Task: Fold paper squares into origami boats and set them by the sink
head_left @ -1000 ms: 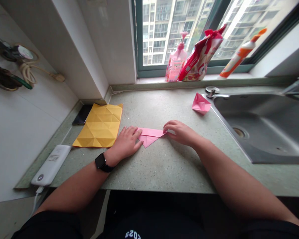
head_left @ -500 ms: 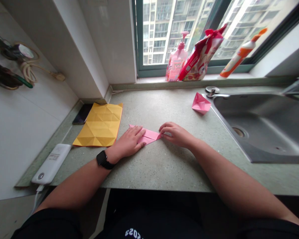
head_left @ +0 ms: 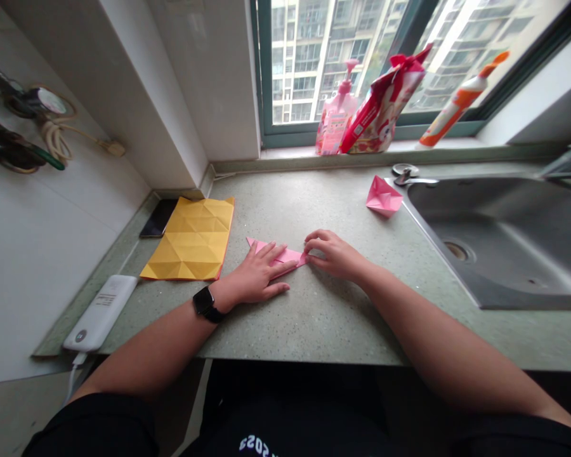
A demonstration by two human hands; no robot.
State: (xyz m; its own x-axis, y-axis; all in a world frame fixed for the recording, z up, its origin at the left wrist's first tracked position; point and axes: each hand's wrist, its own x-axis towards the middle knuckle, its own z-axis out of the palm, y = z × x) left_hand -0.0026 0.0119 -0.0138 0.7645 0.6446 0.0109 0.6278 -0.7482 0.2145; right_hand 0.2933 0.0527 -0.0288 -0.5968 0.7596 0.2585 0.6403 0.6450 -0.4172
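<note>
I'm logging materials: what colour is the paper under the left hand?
The paper is pink, seen in the head view.

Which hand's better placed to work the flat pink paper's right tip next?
Right hand, probably: its fingers are already at that tip. The left hand is spread flat over the paper, better suited to steadying it.

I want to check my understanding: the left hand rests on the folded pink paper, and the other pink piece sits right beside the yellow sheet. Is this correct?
Not quite. The other pink piece sits beside the sink, not the yellow sheet; the head view shows this. The left hand does rest on the folded pink paper.
</note>
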